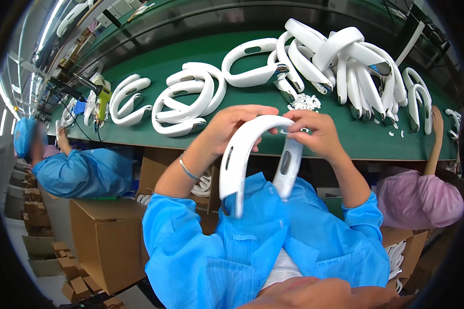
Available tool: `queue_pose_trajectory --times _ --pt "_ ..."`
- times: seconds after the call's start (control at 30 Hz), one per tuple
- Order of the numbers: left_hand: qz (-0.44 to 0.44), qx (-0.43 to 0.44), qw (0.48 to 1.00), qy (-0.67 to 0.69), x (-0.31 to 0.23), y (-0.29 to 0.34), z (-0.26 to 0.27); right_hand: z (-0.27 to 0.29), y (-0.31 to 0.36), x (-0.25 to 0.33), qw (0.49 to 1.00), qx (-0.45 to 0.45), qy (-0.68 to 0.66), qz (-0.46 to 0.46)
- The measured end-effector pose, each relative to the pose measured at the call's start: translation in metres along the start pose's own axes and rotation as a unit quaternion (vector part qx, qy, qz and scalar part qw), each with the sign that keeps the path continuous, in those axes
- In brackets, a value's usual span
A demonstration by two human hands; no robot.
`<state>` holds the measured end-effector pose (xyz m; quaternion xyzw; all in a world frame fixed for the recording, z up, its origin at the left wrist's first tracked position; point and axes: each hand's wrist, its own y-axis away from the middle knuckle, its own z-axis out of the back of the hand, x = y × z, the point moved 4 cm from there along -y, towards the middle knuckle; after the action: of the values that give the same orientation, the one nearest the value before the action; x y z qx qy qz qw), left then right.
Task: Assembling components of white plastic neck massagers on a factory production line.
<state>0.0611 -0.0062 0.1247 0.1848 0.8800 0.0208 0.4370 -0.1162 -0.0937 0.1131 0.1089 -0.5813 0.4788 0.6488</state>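
Observation:
A white U-shaped neck fan (246,141) hangs over my lap, its two ends pointing down. My left hand (237,123) is closed around the upper part of its band, with the fingers partly hidden behind it. At the top of the curve, my right hand (317,134) is closed in a pinch against the band's inner side. A small pale bit shows by the right fingertips, too small to name for sure. Just beyond my hands, a pile of small white parts (304,102) lies on the green bench (196,50).
More white neck fans (191,100) lie on the bench, with a large heap (345,56) at the right. A yellow-green tool (103,100) stands at the left. Co-workers sit on both sides, in a blue sleeve (82,172) and a pink one (417,198). A cardboard box (108,242) stands lower left.

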Motion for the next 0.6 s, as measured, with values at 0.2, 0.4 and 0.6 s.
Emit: queue_pose_trajectory --times 0.2,0.4,0.6 --pt "-0.143 0.031 0.957 0.251 0.052 0.0 0.008 -0.011 0.024 -0.01 0.986 -0.156 0.061 0.014" --pt "-0.182 0.027 0.982 -0.04 0.041 -0.03 0.018 -0.017 0.023 -0.038 0.972 -0.21 -0.105 -0.02" --pt "-0.239 -0.221 0.885 -0.332 0.051 -0.046 0.016 -0.024 0.027 -0.052 0.93 -0.207 -0.272 -0.134"
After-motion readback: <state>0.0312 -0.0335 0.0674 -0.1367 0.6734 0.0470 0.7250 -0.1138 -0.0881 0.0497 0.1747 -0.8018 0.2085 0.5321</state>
